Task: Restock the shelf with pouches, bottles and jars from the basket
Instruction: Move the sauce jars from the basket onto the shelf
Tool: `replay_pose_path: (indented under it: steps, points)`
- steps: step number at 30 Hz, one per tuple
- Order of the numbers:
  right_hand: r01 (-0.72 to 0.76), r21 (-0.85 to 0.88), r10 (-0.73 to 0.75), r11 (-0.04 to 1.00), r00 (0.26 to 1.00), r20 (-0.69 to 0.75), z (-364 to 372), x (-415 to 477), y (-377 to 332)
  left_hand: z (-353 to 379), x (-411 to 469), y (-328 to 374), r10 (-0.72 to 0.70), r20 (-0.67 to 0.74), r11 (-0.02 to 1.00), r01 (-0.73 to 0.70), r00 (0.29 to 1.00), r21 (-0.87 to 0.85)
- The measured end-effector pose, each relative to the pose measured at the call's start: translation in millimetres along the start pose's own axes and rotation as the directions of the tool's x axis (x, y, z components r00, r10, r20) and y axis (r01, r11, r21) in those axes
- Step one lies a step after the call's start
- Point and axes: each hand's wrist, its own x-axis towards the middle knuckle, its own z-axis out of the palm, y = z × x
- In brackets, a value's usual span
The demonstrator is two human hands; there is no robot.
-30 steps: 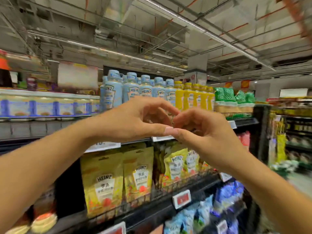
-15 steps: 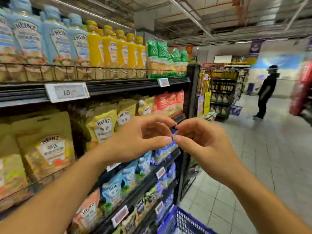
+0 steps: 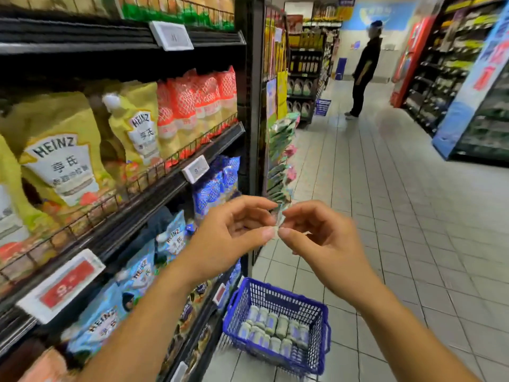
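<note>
A blue plastic basket (image 3: pixel 322 330) stands on the floor at the foot of the shelf, holding several small jars (image 3: pixel 275 328) in rows. My left hand (image 3: pixel 231 232) and my right hand (image 3: pixel 316 235) meet in front of me, well above the basket. Both pinch a small pale scrap (image 3: pixel 278 219) between thumb and fingertips; what it is cannot be told. The shelf unit (image 3: pixel 170 186) fills the left side, stocked with yellow Heinz pouches (image 3: pixel 57 164), red pouches (image 3: pixel 192 106) and blue pouches (image 3: pixel 214 186).
Price tags (image 3: pixel 59 285) hang on the shelf edges. A rack of hanging packets (image 3: pixel 281 150) sits on the shelf's end. The tiled aisle (image 3: pixel 399 216) runs ahead; a person in dark clothes (image 3: pixel 363 70) stands far down it. More shelving (image 3: pixel 473 86) lines the right.
My view has swung down and to the right, from the top shelf of bottles to the lower pouch shelves, the floor and the basket. My hands stay together, pinching the scrap.
</note>
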Motion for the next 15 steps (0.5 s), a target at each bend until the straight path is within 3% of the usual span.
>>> replay_pose_path:
  steps: [15]
  points:
    - [-0.353, 0.019, 0.350, 0.936, 0.917, -0.190, -14.1, 27.8, 139.2, 3.9, 86.9, -150.7, -0.214, 0.139, 0.966, 0.231, 0.967, -0.118]
